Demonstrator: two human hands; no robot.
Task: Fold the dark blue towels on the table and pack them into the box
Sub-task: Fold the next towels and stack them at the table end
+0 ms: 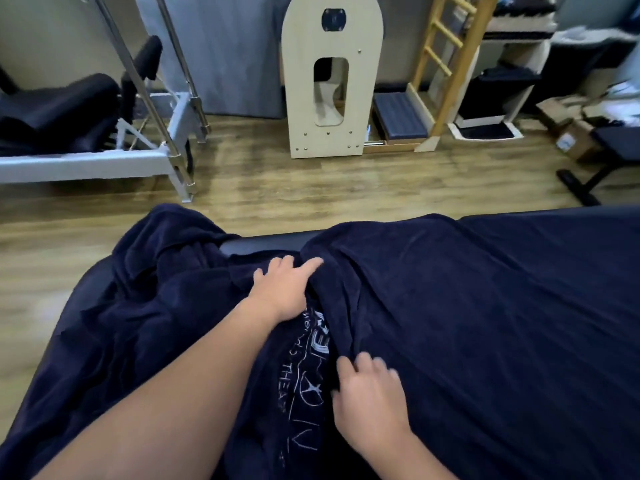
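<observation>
Your left hand (pixel 281 289) lay flat, fingers straight and reaching forward; your right hand (pixel 370 396) rested nearer you, fingers spread.

a dark blue towel (pixel 485 306) lies spread over the worktop in front of me, white printed lettering showing near its middle fold; more dark blue towel cloth (pixel 145 289) lies crumpled at the left.
</observation>
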